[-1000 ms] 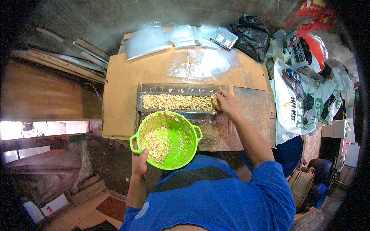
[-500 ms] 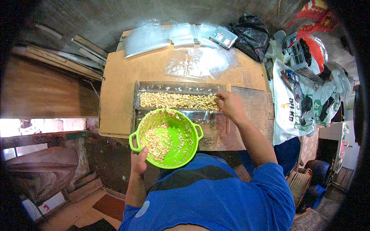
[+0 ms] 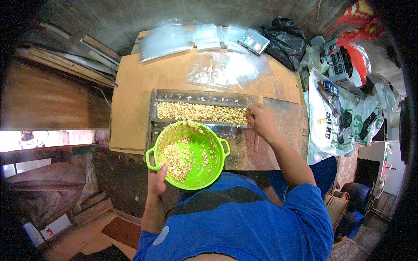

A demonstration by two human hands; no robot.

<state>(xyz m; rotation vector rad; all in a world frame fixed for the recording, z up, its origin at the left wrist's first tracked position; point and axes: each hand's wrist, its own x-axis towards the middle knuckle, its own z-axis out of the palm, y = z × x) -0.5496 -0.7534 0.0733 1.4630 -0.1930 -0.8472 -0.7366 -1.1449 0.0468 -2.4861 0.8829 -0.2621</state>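
Observation:
My left hand point(image 3: 157, 181) grips the near rim of a bright green colander point(image 3: 189, 153) that holds pale yellow kernels. The colander rests against the near edge of a long metal trough point(image 3: 198, 96) filled with a row of the same kernels point(image 3: 200, 113). My right hand point(image 3: 260, 120) sits at the right end of that row, fingers curled into the kernels beside a thin wooden stick point(image 3: 257, 135). Whether it holds any kernels is hidden.
The trough lies on a wooden board table point(image 3: 130, 87). Clear plastic bags point(image 3: 226, 67) lie at the far side, with a black bag point(image 3: 285, 41) and a small box point(image 3: 254, 40). Printed white sacks point(image 3: 335, 117) stand on the right. Planks point(image 3: 82, 56) lean at left.
The view has shifted slightly. My right hand stays at the right end of the kernel row, and my left hand keeps hold of the colander.

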